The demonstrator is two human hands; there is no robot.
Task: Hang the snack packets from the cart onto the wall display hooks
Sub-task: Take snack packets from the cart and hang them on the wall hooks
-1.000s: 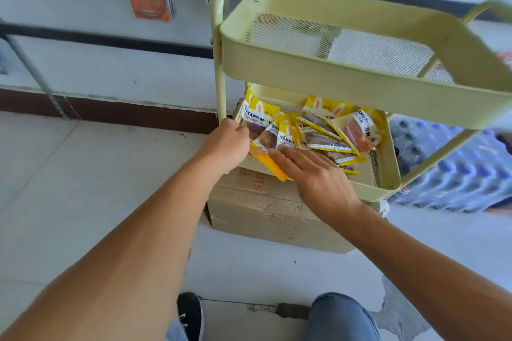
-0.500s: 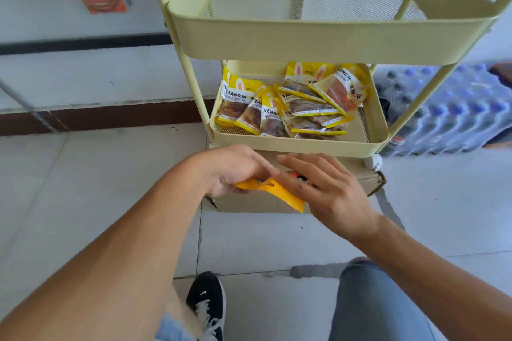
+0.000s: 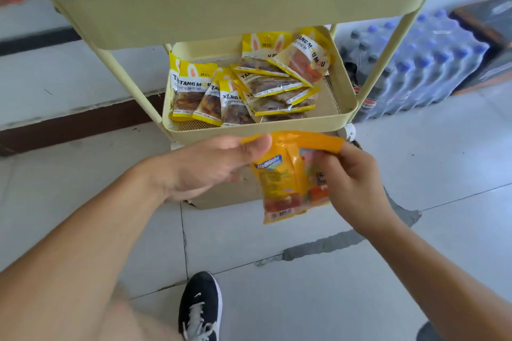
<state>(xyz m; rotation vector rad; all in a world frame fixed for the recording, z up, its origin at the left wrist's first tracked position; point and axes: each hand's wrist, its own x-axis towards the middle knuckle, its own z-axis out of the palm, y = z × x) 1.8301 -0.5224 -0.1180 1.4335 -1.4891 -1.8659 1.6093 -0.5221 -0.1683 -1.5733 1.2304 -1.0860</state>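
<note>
At the centre of the frame I hold an orange snack packet (image 3: pixel 288 177) between both hands, just below the front rim of the yellow cart (image 3: pixel 194 5). My left hand (image 3: pixel 210 166) pinches its top left corner with thumb over curled fingers. My right hand (image 3: pixel 352 183) grips the right side, fingertips pinching the end of the orange top strip. The packet hangs upright, barcode at the bottom. Above it, in the cart's lower tray (image 3: pixel 343 108), lies a heap of yellow snack packets (image 3: pixel 238 88), overlapping and tilted. A shrink-wrapped pack of bottles (image 3: pixel 424 63) stands on the floor at the right of the frame. My black shoe (image 3: pixel 201 304) shows at bottom centre.
</note>
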